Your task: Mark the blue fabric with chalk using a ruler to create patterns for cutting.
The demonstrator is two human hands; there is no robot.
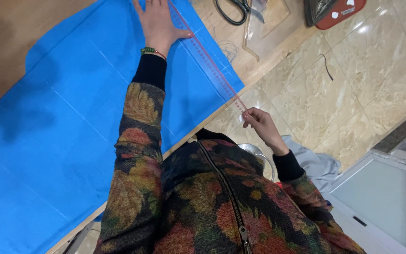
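Note:
A large blue cloth lies spread on a wooden table, marked with faint white chalk lines. A long clear ruler with red markings lies along the cloth's right edge and juts past the table's edge. My left hand presses flat on the cloth, its thumb against the ruler. My right hand pinches the ruler's near end out over the floor.
Black-handled scissors and a clear curved template lie at the table's far end. An iron on a red base sits beyond them. Beige tiled floor, a grey cloth heap and a white framed panel are at right.

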